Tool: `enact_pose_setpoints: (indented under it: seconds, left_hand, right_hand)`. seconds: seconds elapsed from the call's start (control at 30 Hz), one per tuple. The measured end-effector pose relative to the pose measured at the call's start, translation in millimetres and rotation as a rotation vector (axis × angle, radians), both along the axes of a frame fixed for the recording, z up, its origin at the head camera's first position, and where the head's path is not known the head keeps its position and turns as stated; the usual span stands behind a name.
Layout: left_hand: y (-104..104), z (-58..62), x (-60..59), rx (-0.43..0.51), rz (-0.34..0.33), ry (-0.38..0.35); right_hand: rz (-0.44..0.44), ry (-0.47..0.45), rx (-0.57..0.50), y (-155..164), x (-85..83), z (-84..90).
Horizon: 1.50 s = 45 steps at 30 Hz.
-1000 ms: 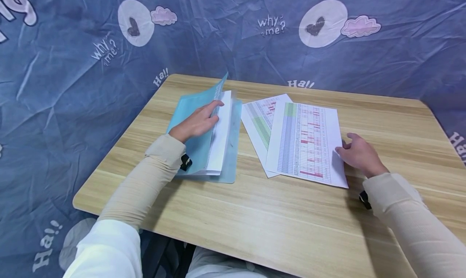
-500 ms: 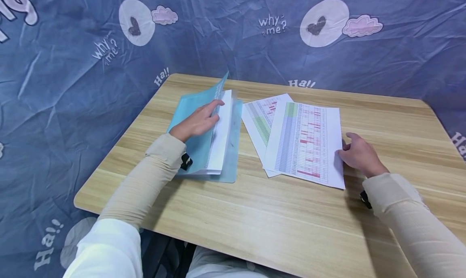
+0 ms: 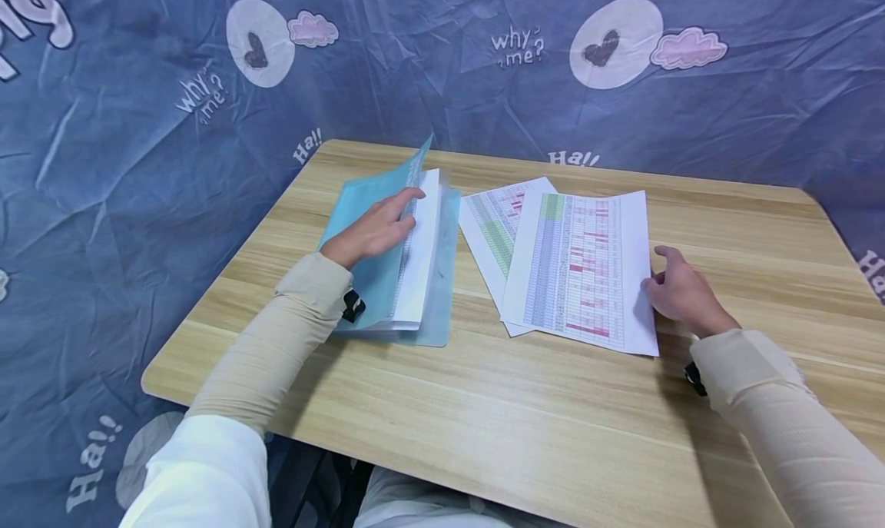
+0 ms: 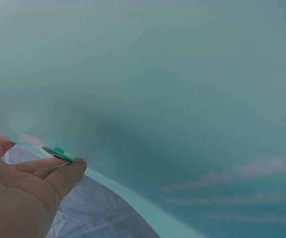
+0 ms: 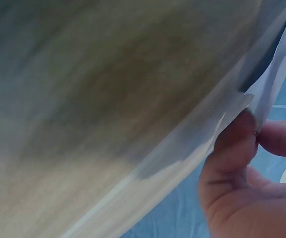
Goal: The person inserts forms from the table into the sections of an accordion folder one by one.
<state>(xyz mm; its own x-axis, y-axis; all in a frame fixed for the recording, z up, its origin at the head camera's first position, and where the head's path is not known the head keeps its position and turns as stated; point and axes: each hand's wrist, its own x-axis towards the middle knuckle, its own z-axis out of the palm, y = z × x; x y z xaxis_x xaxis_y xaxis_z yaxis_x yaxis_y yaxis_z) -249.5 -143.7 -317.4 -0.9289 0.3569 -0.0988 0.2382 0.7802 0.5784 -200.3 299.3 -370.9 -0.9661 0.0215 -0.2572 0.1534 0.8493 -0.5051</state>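
Observation:
On the left of the table lies a light-blue plastic document folder (image 3: 359,205) with its cover raised over a stack of white paper (image 3: 425,259). My left hand (image 3: 376,232) holds the cover's edge; in the left wrist view its fingertips are at a green snap button (image 4: 57,152). My right hand (image 3: 684,291) pinches the right edge of a printed table sheet (image 3: 588,270) between thumb and finger, and that edge bends up slightly. Under this sheet, fanned out to its left, lies a second printed sheet (image 3: 487,236).
The wooden table (image 3: 484,420) has rounded corners, and its front edge runs close to the person's lap. Behind and to the left hangs a blue printed cloth (image 3: 415,67). Bare tabletop lies between the folder and the sheets.
The right hand has risen slightly, and the upper right corner of the top sheet has lifted. That sheet shifted a little to the left first. The left hand and folder stay nearly still.

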Motion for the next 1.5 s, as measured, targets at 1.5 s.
enact_pose_setpoints:
  seconds: [1.5]
  left_hand:
    - [-4.4,3.0,1.2,0.016,0.015,0.003]
  right_hand:
    - [-0.067,0.337,-0.131,-2.9,6.0,6.5]
